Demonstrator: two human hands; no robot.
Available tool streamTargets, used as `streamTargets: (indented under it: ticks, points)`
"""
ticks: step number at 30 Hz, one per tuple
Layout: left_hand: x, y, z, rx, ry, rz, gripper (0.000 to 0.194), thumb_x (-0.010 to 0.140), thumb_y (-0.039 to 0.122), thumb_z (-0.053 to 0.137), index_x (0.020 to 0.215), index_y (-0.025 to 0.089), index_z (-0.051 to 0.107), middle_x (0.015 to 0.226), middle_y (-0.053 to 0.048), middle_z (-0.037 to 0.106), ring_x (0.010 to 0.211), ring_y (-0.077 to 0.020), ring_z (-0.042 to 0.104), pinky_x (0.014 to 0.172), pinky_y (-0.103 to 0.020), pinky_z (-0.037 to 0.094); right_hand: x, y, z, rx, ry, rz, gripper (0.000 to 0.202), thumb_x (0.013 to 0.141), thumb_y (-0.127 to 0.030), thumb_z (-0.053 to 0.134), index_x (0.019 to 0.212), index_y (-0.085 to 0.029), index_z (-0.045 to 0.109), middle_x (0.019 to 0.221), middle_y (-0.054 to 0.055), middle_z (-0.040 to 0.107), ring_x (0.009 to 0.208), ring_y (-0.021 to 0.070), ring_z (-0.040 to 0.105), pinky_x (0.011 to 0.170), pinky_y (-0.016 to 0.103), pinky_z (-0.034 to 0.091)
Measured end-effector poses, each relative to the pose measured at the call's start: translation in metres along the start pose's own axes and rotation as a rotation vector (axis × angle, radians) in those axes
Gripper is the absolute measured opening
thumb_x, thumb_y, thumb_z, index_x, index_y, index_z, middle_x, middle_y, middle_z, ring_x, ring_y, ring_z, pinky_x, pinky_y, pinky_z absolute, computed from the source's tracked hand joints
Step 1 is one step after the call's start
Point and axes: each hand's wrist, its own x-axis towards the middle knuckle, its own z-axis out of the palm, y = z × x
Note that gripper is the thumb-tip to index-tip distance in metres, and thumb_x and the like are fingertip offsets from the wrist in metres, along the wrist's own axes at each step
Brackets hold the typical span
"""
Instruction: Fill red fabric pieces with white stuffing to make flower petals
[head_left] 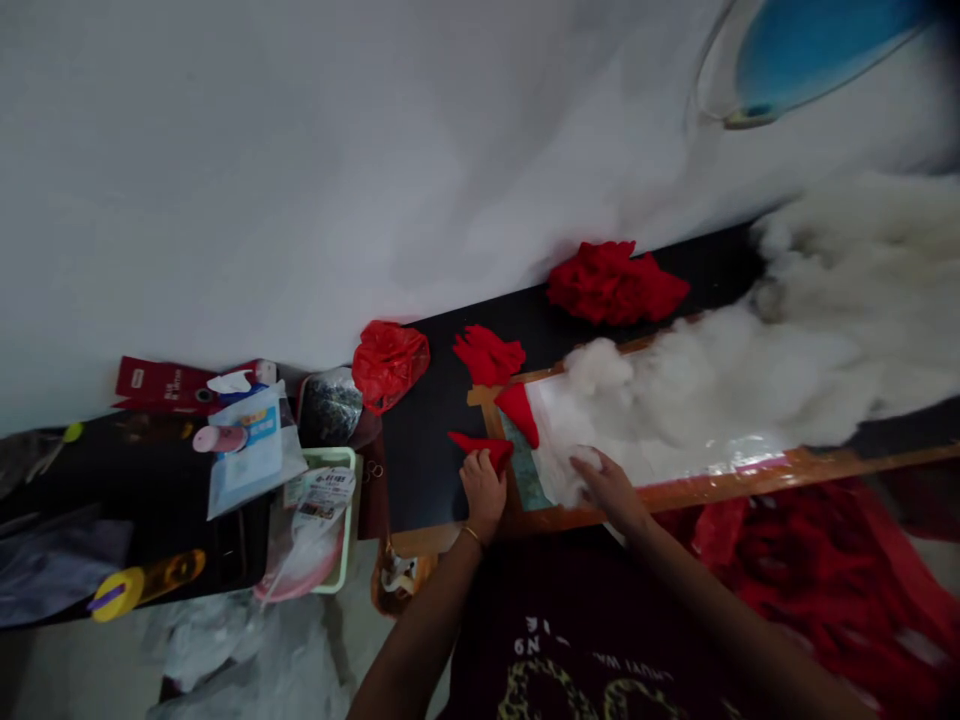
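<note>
Left fingers [480, 468] pinch a red cloth piece [475, 441], partly hiding it; right fingers [597, 480] pinch white stuffing [587, 457], edges unclear.

left hand [484, 492] holds a red cloth piece [480, 446], pointed end aimed left, over the black tabletop [420, 485]. right hand [609, 487] pinches a white tuft [587, 459] at the near edge of the board. second red piece, cone-shaped [518, 412], lies on the board's left end. loose white stuffing [735, 375] heaped to the right. two red cloth piles [615, 284] behind, the smaller one to the left; red plastic bag [391, 362] at the tabletop's far left corner. side table, left: yellow-lidded bottle [154, 582], lying on its side.
</note>
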Motion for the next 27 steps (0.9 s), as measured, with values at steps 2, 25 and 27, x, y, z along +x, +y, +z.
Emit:
streamTargets:
  ticks: [2,25,27]
  points:
    - [0.007,-0.005,-0.001,0.075,-0.028,0.014,0.043,0.083,0.017,0.059,0.125,0.012,0.048,0.123,-0.017,0.051,0.114,-0.0303,0.049,0.097,-0.047,0.039,-0.001,-0.001,0.003,-0.066,-0.070,-0.006,0.047,0.077,-0.053,0.065,0.112,-0.021,0.062,0.070,-0.002,0.060,0.051,0.0105,0.049,0.045,0.022,0.042]
    - [0.038,0.062,-0.056,-0.509,0.070,0.149,0.024,0.090,0.024,0.052,0.103,0.019,0.072,0.102,-0.008,0.074,0.094,-0.0205,0.068,0.088,-0.036,0.052,0.022,-0.039,0.031,-1.073,-0.242,-0.659,0.034,0.088,-0.018,0.045,0.113,-0.016,0.067,0.108,0.014,0.071,0.097,0.0234,0.066,0.090,0.033,0.049]
    - [0.041,0.066,-0.058,-0.526,0.072,0.171,0.028,0.091,0.027,0.049,0.103,0.020,0.073,0.101,-0.009,0.075,0.093,-0.0218,0.069,0.088,-0.037,0.054,0.021,-0.040,0.033,-0.938,-0.346,-0.748,0.034,0.084,-0.018,0.048,0.113,-0.015,0.067,0.116,0.015,0.069,0.105,0.0241,0.064,0.096,0.034,0.047]
